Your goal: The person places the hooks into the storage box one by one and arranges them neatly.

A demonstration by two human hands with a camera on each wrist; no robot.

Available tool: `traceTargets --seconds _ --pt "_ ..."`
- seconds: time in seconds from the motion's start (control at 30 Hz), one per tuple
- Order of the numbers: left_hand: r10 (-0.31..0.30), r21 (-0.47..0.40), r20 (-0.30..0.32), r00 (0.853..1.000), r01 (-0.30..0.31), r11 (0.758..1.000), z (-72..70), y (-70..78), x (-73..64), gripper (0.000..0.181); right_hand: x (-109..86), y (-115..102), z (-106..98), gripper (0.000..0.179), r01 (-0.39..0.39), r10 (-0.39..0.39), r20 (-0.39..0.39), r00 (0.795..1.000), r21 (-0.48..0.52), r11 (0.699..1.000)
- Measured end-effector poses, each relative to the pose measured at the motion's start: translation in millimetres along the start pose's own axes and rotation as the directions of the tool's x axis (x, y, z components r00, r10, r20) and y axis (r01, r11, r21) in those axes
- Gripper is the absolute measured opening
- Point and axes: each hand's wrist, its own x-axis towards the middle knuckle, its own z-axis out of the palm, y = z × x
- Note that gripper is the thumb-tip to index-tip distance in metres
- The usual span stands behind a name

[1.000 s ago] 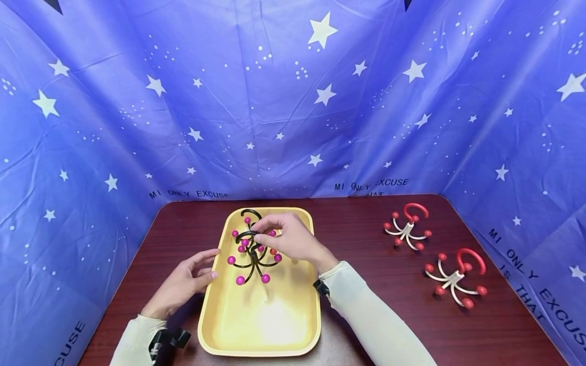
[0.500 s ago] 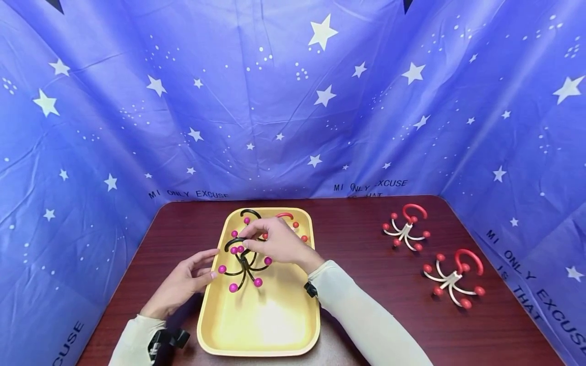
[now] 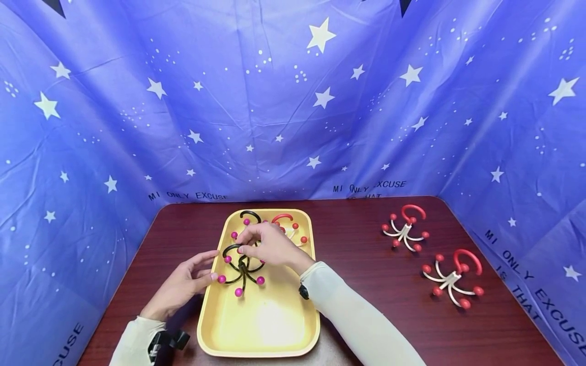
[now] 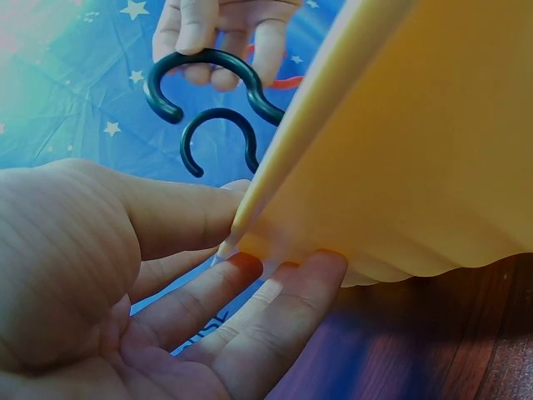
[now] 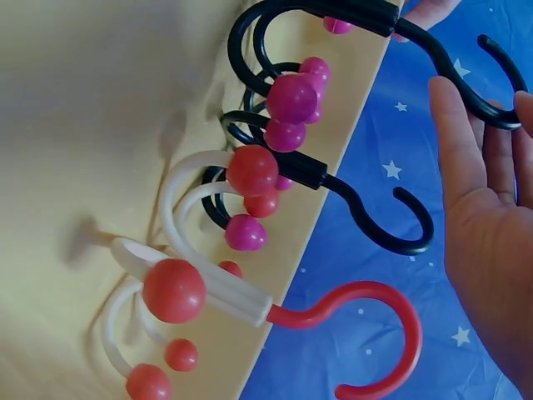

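Observation:
My right hand (image 3: 271, 246) pinches the hook end of a black multi-arm hanger (image 3: 242, 269) with magenta ball tips, low in the tray. Its hook rises between thumb and fingers in the right wrist view. My left hand (image 4: 183, 275) holds the left rim of the yellow tray (image 3: 258, 351), thumb on one side and fingers against the outer wall. Behind my right hand, another black hanger (image 3: 249, 215) and a white hanger (image 5: 233, 292) with red balls and a red hook lie at the tray's far end. My hand partly covers both in the head view.
Two more white-and-red hangers, one farther back (image 3: 405, 231) and one nearer (image 3: 452, 279), lie on the dark wooden table (image 3: 357, 223) to the right of the tray. A blue star-printed curtain (image 3: 293, 101) surrounds the table's back and sides.
My right hand has moved the black hanger toward me and slightly left, lowering it in the tray. The white-and-red hanger behind has come into sight. My left hand has stayed at the rim.

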Motion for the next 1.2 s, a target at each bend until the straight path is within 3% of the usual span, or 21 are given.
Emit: traceTargets --seconds 0.3,0.83,1.2 --pt "0.008 -0.008 0.015 1.0 -0.008 1.0 0.6 1.3 -1.0 0.064 -0.5 3.3 0.7 0.008 -0.025 0.025 -0.015 1.0 0.053 0.998" --pt "-0.013 -0.001 -0.001 1.0 0.013 1.0 0.2 2.8 -0.9 0.063 -6.7 -15.3 -18.6 0.009 -0.045 0.058 -0.09 0.994 0.141 0.989" --pt "-0.019 0.02 -0.012 1.0 0.019 1.0 1.7 2.0 -0.1 0.062 -13.9 -19.5 -38.1 0.012 0.036 -0.019 -0.134 0.991 0.127 0.991"
